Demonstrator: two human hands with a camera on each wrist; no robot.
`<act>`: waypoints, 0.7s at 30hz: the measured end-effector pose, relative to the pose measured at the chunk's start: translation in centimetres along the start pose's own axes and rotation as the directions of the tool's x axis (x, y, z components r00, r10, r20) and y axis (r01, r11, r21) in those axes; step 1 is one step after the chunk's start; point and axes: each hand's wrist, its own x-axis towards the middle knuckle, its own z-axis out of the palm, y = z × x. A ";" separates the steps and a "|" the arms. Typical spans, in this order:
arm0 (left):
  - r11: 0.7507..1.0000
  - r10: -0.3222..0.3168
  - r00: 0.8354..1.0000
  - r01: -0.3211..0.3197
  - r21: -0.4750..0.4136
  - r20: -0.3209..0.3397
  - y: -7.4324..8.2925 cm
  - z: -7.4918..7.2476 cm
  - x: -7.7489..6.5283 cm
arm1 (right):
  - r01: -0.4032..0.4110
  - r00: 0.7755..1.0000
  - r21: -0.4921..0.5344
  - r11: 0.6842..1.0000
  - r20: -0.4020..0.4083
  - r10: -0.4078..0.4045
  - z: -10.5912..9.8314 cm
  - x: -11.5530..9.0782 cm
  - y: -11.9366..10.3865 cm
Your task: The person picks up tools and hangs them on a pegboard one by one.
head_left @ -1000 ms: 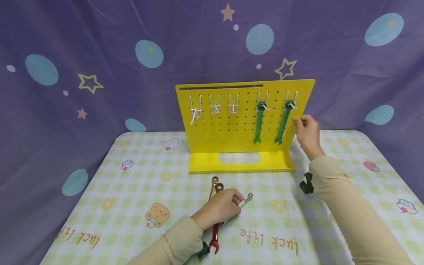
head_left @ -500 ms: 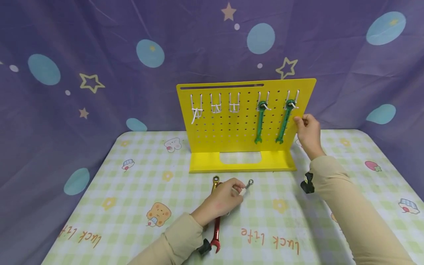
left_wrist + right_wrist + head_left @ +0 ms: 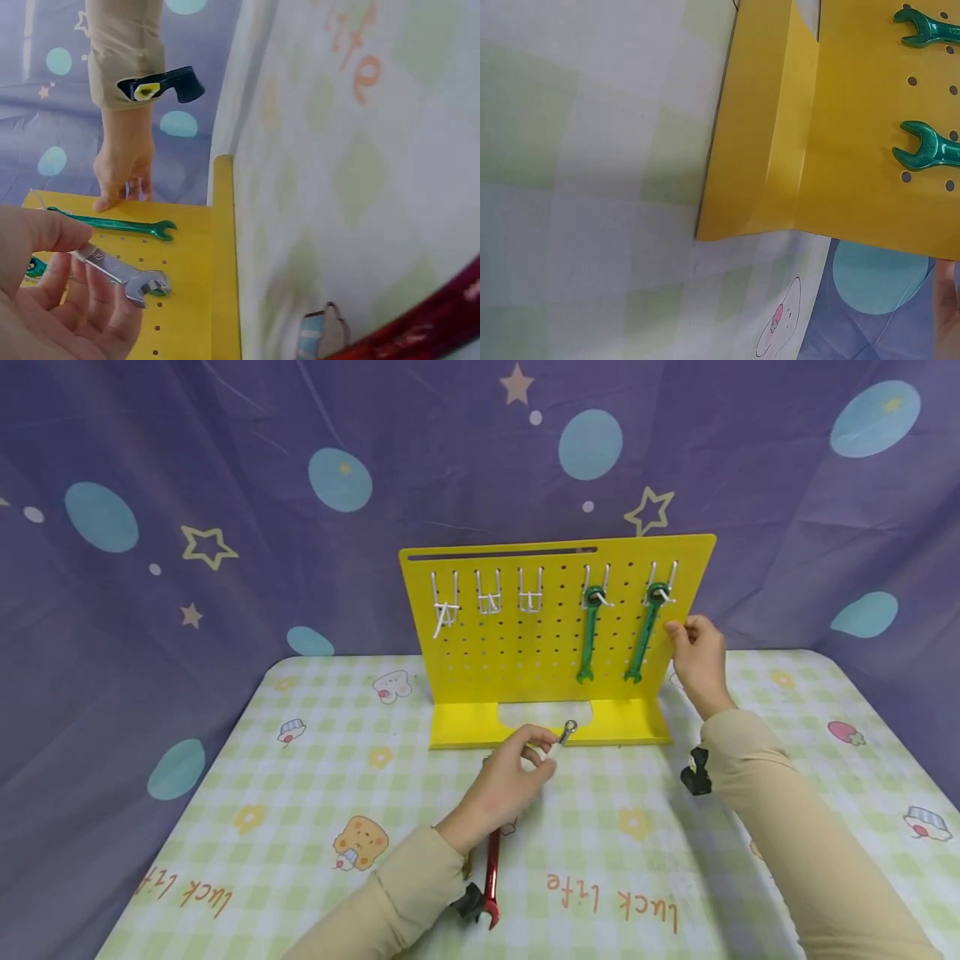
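Observation:
A small silver wrench (image 3: 567, 732) is pinched between the thumb and fingers of my left hand (image 3: 510, 781), its ring end pointing up toward the pegboard. The left wrist view shows the open-jaw end of this silver wrench (image 3: 135, 281) sticking out of the hand. My right hand (image 3: 700, 660) grips the right edge of the yellow pegboard (image 3: 540, 668). Two green wrenches (image 3: 588, 639) hang from white hooks on the board's right half. A red wrench (image 3: 492, 877) lies on the table below my left hand, and a gold wrench beside it is mostly hidden.
Three white hooks (image 3: 489, 602) on the board's left half hold nothing. The board's yellow base (image 3: 457, 727) stands on a checked tablecloth (image 3: 315, 793). Behind it hangs a purple curtain (image 3: 480, 460).
My left hand has lifted the silver wrench and carried it forward toward the board's base. The right hand has stayed at the board's edge.

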 end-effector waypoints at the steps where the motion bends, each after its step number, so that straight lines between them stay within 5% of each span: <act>1: 1.000 0.006 1.000 -0.006 -0.005 -0.016 0.2 0.0 0.2 | -0.001 1.000 0.000 1.000 0.001 0.001 0.0 0.0 0.0; 10: 0.982 0.072 0.992 -0.089 -0.166 -0.108 1.8 -0.9 1.8 | -0.001 1.000 0.004 1.000 -0.002 0.001 0.0 0.1 0.1; 21: 0.966 0.129 0.960 -0.178 -0.189 -0.247 4.1 -2.4 3.7 | -0.015 1.000 0.011 1.000 0.018 0.015 -0.1 0.1 0.0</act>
